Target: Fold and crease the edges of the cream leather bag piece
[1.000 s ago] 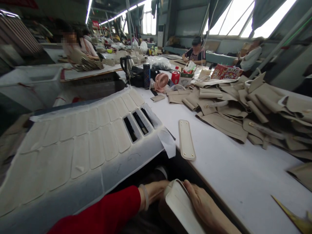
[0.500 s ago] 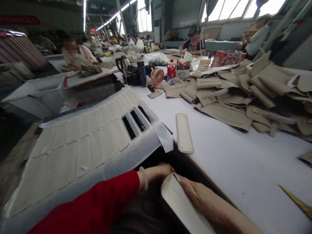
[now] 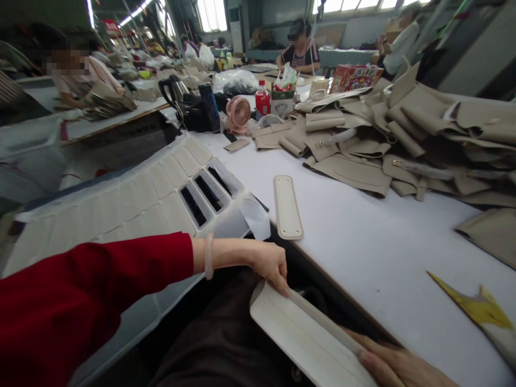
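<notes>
A long cream oblong panel (image 3: 306,338) lies across my lap below the table edge. My left hand (image 3: 268,263), in a red sleeve with a pale bangle, pinches the panel's far rounded end with its fingers closed. My right hand (image 3: 397,365) grips the near end at the bottom of the view, fingers wrapped along its edge. A second cream oblong panel (image 3: 287,207) with small studs lies flat on the white table (image 3: 363,242) just beyond my hands.
A white sheet of die-cut oblong pieces (image 3: 141,199), three slots open, slopes at left. A heap of beige cut pieces (image 3: 403,140) covers the table's right. A pink fan (image 3: 237,113), kettle (image 3: 173,91) and red bottle (image 3: 263,101) stand behind. Other people work at far tables.
My hands have slid apart along the cream panel, the left to its far end and the right to its near end. The camera has tilted down and to the right.
</notes>
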`<state>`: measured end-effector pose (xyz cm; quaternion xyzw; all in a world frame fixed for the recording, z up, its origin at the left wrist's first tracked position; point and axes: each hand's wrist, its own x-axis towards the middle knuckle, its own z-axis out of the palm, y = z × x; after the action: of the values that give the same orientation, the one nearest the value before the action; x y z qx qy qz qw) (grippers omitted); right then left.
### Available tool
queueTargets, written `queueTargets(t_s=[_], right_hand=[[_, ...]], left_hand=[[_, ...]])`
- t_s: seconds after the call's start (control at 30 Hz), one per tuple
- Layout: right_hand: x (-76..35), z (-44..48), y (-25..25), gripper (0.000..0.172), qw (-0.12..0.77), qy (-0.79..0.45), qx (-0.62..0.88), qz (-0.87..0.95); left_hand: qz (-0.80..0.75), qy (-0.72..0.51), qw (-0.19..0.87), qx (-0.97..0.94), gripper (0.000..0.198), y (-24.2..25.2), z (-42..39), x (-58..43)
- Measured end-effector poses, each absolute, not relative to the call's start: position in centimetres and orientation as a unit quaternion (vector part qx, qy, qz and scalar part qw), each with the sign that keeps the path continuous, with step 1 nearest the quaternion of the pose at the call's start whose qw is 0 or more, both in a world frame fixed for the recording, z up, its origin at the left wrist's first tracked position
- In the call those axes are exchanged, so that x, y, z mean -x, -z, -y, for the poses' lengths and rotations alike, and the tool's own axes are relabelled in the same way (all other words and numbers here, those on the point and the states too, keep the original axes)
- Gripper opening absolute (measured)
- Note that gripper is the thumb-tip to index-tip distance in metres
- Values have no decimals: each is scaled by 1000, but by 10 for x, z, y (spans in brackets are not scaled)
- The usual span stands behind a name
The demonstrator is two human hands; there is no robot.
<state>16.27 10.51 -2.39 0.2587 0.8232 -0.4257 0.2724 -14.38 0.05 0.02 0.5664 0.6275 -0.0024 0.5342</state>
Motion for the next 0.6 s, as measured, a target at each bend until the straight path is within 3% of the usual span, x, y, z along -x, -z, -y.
queueTargets(t_s=[0.07, 0.23, 0.4, 0.47, 0.53, 0.6], right_hand=[[-167, -106, 23, 69, 310, 416, -263, -814], [-148, -94, 25, 54, 215, 448, -273, -824], [-104, -78, 16, 52, 175, 383, -231, -877], [-102, -75, 8, 52, 140, 366, -235, -889], [-122, -69, 3, 54, 72, 363, -282, -885], [-158, -54, 10, 55, -80, 393, -403, -822]], left_hand=[[-626, 15, 524, -577, 27, 1, -3, 144], [-616, 26, 500, -608, 34, 3, -13, 137], [-624, -1, 426, -655, 54, 2, -15, 121], [-628, -56, 352, -692, 48, -1, -6, 109], [-627, -128, 284, -714, 30, -6, 10, 94], [-627, -194, 259, -709, 17, -9, 31, 75]])
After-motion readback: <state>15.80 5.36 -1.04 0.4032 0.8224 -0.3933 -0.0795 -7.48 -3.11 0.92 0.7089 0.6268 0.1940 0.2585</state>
